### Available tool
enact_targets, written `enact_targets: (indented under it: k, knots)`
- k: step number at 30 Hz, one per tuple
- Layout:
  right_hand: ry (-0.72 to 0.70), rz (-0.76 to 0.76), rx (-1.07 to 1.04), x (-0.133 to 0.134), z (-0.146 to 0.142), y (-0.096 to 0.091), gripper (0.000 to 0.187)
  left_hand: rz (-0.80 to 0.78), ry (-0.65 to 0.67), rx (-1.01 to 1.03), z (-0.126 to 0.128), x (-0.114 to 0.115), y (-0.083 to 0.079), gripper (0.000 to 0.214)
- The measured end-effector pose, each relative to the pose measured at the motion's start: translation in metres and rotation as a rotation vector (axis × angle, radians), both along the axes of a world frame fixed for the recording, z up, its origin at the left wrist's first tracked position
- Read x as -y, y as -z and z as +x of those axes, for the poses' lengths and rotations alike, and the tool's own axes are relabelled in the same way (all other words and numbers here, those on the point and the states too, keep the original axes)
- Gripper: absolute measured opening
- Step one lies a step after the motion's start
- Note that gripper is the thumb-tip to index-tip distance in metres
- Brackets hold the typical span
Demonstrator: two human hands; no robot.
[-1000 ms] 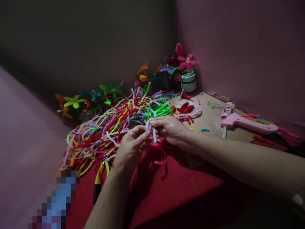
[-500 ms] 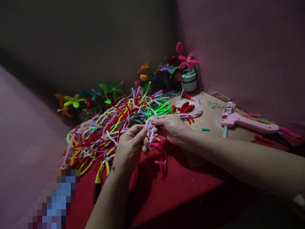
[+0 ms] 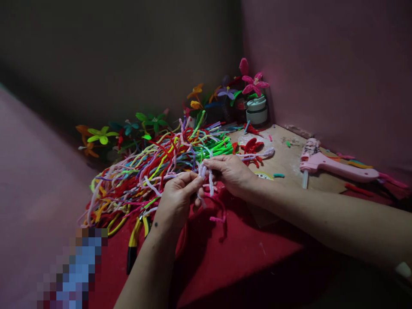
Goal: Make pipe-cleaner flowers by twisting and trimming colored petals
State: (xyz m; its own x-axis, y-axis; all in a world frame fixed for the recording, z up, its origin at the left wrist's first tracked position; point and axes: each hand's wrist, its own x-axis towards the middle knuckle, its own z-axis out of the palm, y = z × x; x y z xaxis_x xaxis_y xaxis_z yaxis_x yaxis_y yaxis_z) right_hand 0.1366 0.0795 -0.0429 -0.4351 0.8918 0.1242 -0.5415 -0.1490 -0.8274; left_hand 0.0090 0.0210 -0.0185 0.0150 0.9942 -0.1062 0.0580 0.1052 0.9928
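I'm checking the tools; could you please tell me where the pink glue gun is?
In the head view, the pink glue gun lies at right on the tan board, just beyond a red pipe cleaner.

Pinching with left hand (image 3: 176,194) and right hand (image 3: 234,172), close together.
Curled at the fingers (image 3: 215,163); angled inward along bare left forearm (image 3: 148,262) and right forearm (image 3: 317,216).

Fuzzy multicolored pipe cleaners (image 3: 149,165) lie along the left of the red table (image 3: 225,253), yellow-and-black-handled pliers (image 3: 132,243) before them, fuzzy multicolored flowers (image 3: 103,135) behind; a pink plastic glue gun (image 3: 341,167) lies on a flat tan board (image 3: 288,161) toward the right edge, a round, pale lidded container (image 3: 256,116) at the far corner.
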Motion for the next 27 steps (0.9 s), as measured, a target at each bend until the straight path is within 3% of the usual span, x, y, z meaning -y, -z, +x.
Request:
enact_targets:
  k: [6,12,20,23,27]
  knots:
    - [-0.159,0.062,0.141,0.001,0.004,-0.003,0.013,0.089,-0.102,-0.059,-0.008,-0.002,0.001,0.022]
    - [-0.159,0.160,0.252,0.005,0.004,-0.005,0.006,0.070,-0.175,-0.109,-0.007,0.000,-0.006,0.019]
    - [-0.262,0.048,0.147,0.007,0.002,-0.003,0.005,0.181,-0.249,-0.241,0.001,0.000,-0.005,0.008]
    - [-0.179,0.053,0.171,0.010,0.002,-0.006,0.009,0.188,-0.252,-0.252,0.001,0.000,-0.004,0.009]
    - [0.039,0.142,0.151,0.013,0.002,-0.012,0.013,0.196,-0.256,-0.301,0.003,0.001,-0.003,0.010]
